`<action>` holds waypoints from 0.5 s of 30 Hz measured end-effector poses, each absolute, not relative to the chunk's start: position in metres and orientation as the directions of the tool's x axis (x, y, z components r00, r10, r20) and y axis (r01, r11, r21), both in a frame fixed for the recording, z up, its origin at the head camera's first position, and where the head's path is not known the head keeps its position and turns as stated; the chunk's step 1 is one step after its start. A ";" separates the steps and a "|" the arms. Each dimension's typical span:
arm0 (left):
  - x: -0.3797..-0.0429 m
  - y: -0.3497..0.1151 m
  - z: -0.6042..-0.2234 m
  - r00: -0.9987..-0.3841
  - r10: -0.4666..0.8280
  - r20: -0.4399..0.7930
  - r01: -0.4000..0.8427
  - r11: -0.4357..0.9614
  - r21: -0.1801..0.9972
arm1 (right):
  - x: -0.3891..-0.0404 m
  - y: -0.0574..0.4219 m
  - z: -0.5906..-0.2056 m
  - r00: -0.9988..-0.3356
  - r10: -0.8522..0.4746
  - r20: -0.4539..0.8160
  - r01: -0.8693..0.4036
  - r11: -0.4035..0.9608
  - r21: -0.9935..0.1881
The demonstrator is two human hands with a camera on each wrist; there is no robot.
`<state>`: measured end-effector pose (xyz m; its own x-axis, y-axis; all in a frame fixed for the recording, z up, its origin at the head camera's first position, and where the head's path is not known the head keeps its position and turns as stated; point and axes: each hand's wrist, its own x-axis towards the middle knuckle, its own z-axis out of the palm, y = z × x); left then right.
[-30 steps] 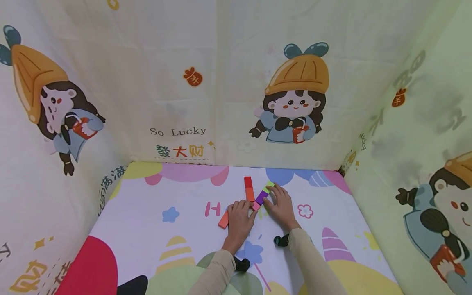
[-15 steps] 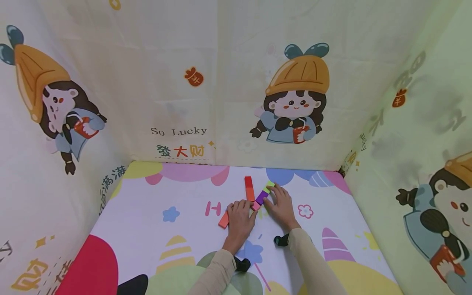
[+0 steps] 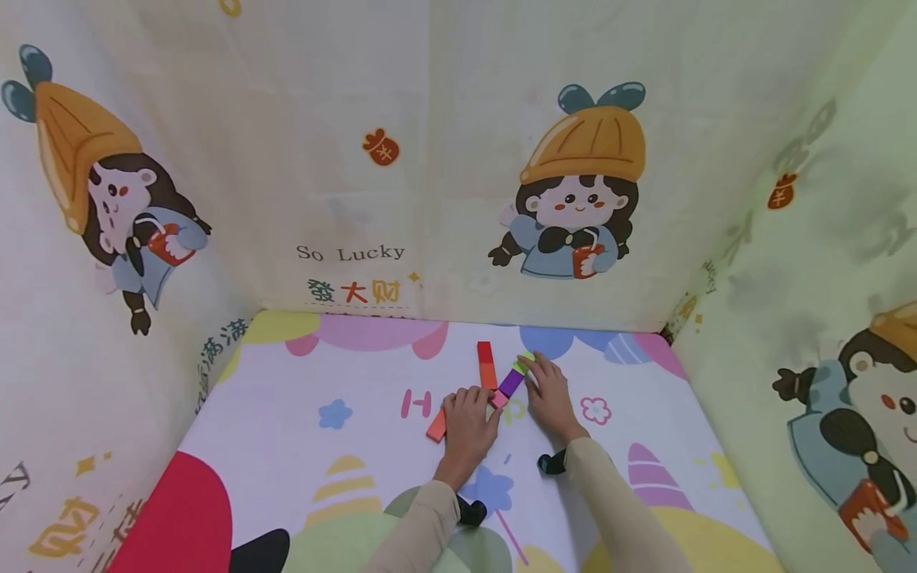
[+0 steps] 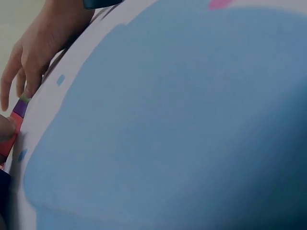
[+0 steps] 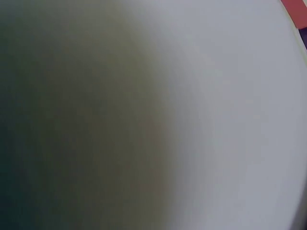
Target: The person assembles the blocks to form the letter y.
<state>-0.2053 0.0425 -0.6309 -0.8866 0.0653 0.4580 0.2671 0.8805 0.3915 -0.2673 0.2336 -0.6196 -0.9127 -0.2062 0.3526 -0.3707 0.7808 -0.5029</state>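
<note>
A slanting row of small coloured blocks lies on the patterned cloth. It runs from a pink block (image 3: 499,399) through a purple block (image 3: 511,383) to a lime green block (image 3: 521,366) at its far end. My left hand (image 3: 467,430) holds the pink block between thumb and fingertips. Beyond the purple block, my right hand (image 3: 553,398) rests its fingertips on the green one, its thumb just off the row. From the left wrist, the right hand's fingers (image 4: 31,79) reach down at the green end. The right wrist view catches only a reddish block (image 5: 297,12) at its corner.
Behind the left hand, a red block (image 3: 485,352) and an orange block (image 3: 488,376) stand in line. A coral block (image 3: 436,427) shows left of that hand, partly covered by it. Printed cloth walls (image 3: 458,199) enclose the back and both sides.
My right thumb has drawn back from the purple block, and the right hand has shifted slightly right. The left hand keeps its place at the pink block. The view has shifted slightly.
</note>
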 end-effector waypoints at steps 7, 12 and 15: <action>-0.207 0.041 -0.631 -0.890 0.068 0.450 0.277 0.866 0.416 | -0.279 0.237 -0.617 -0.921 -0.252 0.298 -0.377 0.775 -0.507; -0.207 0.042 -0.630 -0.893 0.059 0.447 0.267 0.868 0.418 | -0.279 0.238 -0.617 -0.933 -0.247 0.262 -0.352 0.774 -0.527; -0.206 0.041 -0.630 -0.899 0.057 0.435 0.258 0.871 0.418 | -0.280 0.238 -0.618 -0.937 -0.243 0.250 -0.343 0.774 -0.533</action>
<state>-0.2063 0.0411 -0.6296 -0.8986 0.0569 0.4350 0.2577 0.8709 0.4184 -0.2803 0.2382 -0.6177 -0.9372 -0.2432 0.2500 -0.3429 0.7737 -0.5328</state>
